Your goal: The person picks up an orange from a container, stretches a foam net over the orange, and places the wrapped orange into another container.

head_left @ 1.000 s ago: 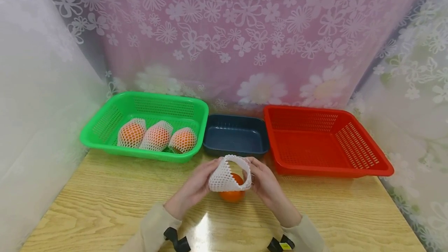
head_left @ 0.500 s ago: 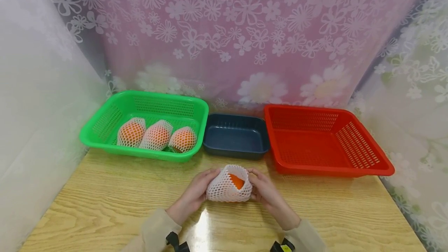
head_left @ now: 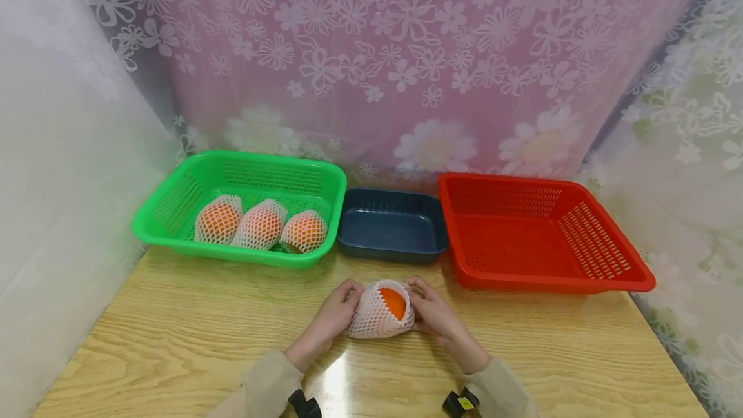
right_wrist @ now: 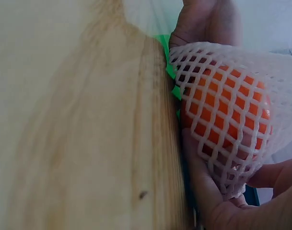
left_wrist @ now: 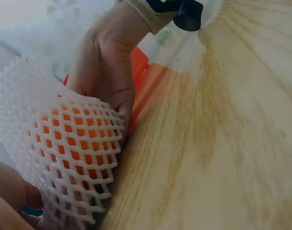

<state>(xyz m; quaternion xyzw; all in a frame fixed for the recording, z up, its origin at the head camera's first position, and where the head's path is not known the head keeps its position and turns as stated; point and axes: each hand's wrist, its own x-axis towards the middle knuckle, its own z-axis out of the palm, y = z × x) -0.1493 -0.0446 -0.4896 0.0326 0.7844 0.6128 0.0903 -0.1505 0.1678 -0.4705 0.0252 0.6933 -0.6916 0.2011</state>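
An orange fruit (head_left: pixel 393 304) sits inside a white foam net sleeve (head_left: pixel 368 320), low over the table in the middle of the head view. Its bare top shows through the sleeve's opening. My left hand (head_left: pixel 336 310) pinches the sleeve at its left side. On the other side, my right hand (head_left: pixel 439 319) grips the sleeve by the rim of the opening. In the right wrist view, a finger of the right hand (right_wrist: pixel 241 211) reaches under the netted fruit (right_wrist: pixel 227 110). The left wrist view shows the mesh (left_wrist: pixel 78 143) stretched over the fruit.
A green basket (head_left: pixel 232 253) at the back left holds 3 orange fruits (head_left: pixel 261 226) in foam nets. Beside it stand a dark blue tray (head_left: pixel 391 253) and, at the right, a red basket (head_left: pixel 522 279). All rest on a wooden table (head_left: pixel 174 321) before a floral curtain (head_left: pixel 371 50).
The sleeve has come down over the fruit, which stood mostly below it a second ago. My left hand has shifted its hold up along the sleeve's left side.
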